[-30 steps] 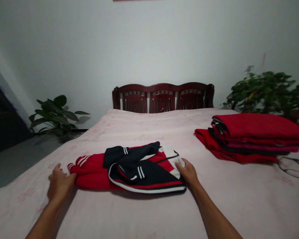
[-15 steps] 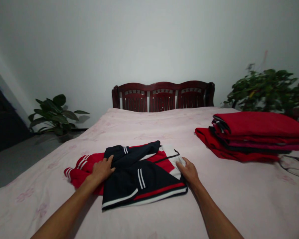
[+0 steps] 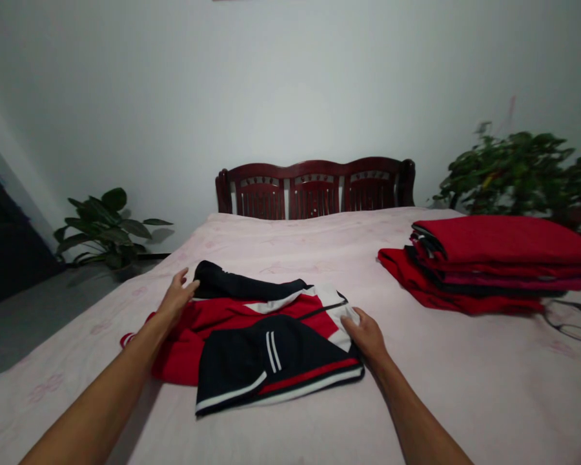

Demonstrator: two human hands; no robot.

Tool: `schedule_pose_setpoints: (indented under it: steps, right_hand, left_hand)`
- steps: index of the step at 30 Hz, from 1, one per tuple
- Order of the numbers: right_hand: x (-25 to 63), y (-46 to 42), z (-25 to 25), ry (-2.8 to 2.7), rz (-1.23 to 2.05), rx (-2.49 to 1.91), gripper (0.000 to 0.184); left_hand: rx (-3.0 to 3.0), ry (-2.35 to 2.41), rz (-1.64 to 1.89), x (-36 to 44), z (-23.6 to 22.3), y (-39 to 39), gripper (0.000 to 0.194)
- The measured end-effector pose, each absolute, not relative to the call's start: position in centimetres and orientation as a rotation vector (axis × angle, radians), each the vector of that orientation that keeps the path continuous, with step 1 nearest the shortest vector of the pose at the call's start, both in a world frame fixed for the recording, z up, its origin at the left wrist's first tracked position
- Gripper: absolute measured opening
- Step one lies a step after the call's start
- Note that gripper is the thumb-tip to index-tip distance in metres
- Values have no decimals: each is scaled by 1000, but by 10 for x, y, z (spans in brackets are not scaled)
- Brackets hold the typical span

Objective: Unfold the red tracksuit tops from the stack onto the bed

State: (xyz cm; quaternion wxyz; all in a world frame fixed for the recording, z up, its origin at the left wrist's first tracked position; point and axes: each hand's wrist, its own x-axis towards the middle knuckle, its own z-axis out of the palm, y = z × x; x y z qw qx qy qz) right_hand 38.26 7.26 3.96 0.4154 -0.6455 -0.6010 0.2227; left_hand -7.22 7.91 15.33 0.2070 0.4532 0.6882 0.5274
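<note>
A red, navy and white zip jacket (image 3: 281, 349) lies partly folded on the bed, with white stripes on its navy sleeve. My right hand (image 3: 366, 334) pinches the white collar end at its right, thumb on top. At the far left, my left hand (image 3: 177, 294) has its fingers apart beside the cuff end of the other navy sleeve (image 3: 242, 282). Its fingertips are at the fabric's edge; whether they touch it I cannot tell. Red cloth of the jacket shows between the two sleeves, and my left forearm covers some of it.
On the right of the pink bedsheet (image 3: 430, 381) sits a stack of folded red and dark clothes (image 3: 503, 242). Eyeglasses (image 3: 578, 329) lie beside it. A wooden headboard (image 3: 314, 187) stands behind, with potted plants (image 3: 109, 226) on both sides.
My left hand has moved back and left, and the far navy sleeve has swung away from me, uncovering red fabric. My right hand stays at the collar.
</note>
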Motion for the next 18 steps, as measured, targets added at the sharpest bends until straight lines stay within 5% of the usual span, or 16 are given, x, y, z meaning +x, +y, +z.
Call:
schedule_pose_setpoints:
  steps: [7,12,18]
  right_hand:
    - [379,69,41,-1481,571,-1593,43]
    - [380,69,44,-1511,542,-1628,43]
    - [381,67,44,-1487,615,-1496,43]
  left_hand:
    - [1798,1300,842,-17,111,-12,67]
    - [2142,1399,646,-12,101,-27,19]
    - [2071,1732,857,-63,130,-2,3]
